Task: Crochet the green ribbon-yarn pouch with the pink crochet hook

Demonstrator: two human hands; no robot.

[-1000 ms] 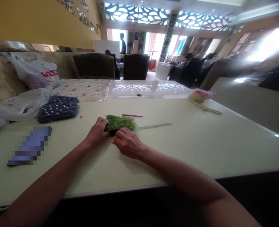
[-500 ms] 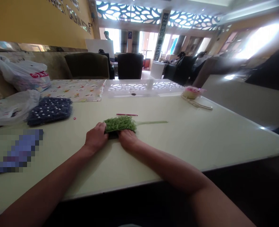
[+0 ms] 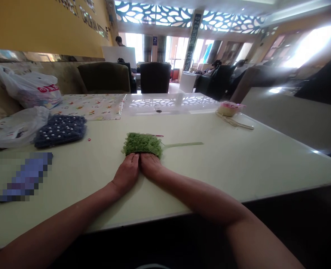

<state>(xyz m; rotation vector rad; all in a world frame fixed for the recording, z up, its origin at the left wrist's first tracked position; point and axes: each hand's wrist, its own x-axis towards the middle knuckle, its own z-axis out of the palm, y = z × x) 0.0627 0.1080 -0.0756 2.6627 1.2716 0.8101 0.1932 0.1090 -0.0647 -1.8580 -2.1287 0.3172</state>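
Observation:
A green ruffled piece point(image 3: 143, 143) lies on the pale table point(image 3: 199, 168), with a thin green strip point(image 3: 184, 144) running out to its right. Both hands reach in at its near edge, side by side. My left hand point(image 3: 128, 169) has its fingertips hidden under or inside the piece. My right hand point(image 3: 152, 164) also has its fingertips tucked in there, so neither grip can be made out. Just behind the piece, a pink stick point(image 3: 158, 135) is partly covered.
At the left are a dark blue pearl-dotted piece point(image 3: 60, 130), plastic bags point(image 3: 39, 89) and a blurred blue item point(image 3: 27, 177). A small red ring point(image 3: 89, 139) lies nearby. A pink-topped bowl point(image 3: 228, 109) with cord point(image 3: 235, 122) stands back right. Chairs and people are beyond.
My left hand has moved right, from the green piece's left side to its near edge beside my right hand. The piece now lies flatter and covers more of the pink stick.

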